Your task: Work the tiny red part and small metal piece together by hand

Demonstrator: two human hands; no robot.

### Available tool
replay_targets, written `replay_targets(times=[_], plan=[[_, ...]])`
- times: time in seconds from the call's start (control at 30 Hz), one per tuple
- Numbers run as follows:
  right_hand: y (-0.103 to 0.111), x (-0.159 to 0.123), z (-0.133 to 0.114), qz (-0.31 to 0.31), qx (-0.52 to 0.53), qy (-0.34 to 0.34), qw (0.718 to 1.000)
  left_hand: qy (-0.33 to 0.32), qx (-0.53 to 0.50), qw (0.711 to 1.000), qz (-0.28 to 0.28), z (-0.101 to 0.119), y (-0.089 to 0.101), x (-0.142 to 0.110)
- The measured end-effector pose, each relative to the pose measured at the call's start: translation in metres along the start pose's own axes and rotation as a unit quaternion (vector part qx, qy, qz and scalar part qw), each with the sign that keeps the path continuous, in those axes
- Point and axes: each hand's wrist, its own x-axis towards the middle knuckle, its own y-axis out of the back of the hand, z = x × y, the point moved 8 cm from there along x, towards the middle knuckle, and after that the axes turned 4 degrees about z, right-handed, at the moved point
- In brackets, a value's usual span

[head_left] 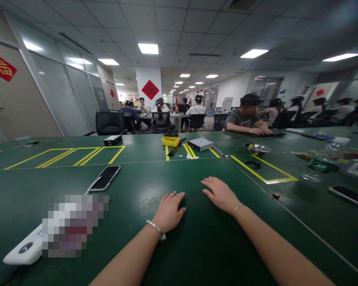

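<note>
My left hand [169, 211] is on or just over the green table [131, 238], palm down, thumb apart from the fingers, holding nothing. A beaded bracelet circles that wrist. To its right, my right hand [219, 194] reaches in from the other side, palm down with fingers stretched out and nothing in it. The two hands do not touch. A phone [105, 178] with a dark screen and a cable lies beyond and left of my left hand. Nearer on the left sits a white device [24, 248], partly blurred out.
Farther back stand a yellow basket [170, 141], a grey box [200, 144] and a black box [113, 140]. To the right are a metal bowl [257, 148], a black curved piece [253, 165] and another phone [350, 196]. A person [247, 117] leans on the table's far right side.
</note>
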Motion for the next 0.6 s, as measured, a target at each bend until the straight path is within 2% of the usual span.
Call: replay_targets(times=[0.03,0.1,0.2,0.27,0.33,0.4,0.6], plan=[[0.014,-0.002,0.031,0.038,-0.04,-0.067,0.996,0.001,-0.001,1.0,-0.002,0.0,0.0,0.0],[0.04,-0.019,0.095,0.086,-0.116,-0.216,0.966,0.003,-0.002,1.0,-0.003,0.0,0.001,0.0],[0.055,-0.063,0.171,0.075,-0.148,-0.403,0.9,0.002,-0.005,1.0,0.001,0.001,0.003,-0.001],[0.055,-0.094,0.203,0.058,-0.127,-0.496,0.857,-0.001,-0.008,1.0,0.003,0.002,0.003,-0.001],[0.049,-0.118,0.223,0.043,-0.098,-0.564,0.819,-0.003,-0.009,1.0,0.001,0.002,0.003,-0.001],[0.041,-0.132,0.235,0.016,-0.073,-0.599,0.797,-0.006,-0.009,1.0,-0.002,0.003,0.004,-0.002],[0.025,-0.129,0.248,-0.067,-0.049,-0.568,0.819,-0.015,-0.001,1.0,0.002,0.003,0.004,-0.002]])
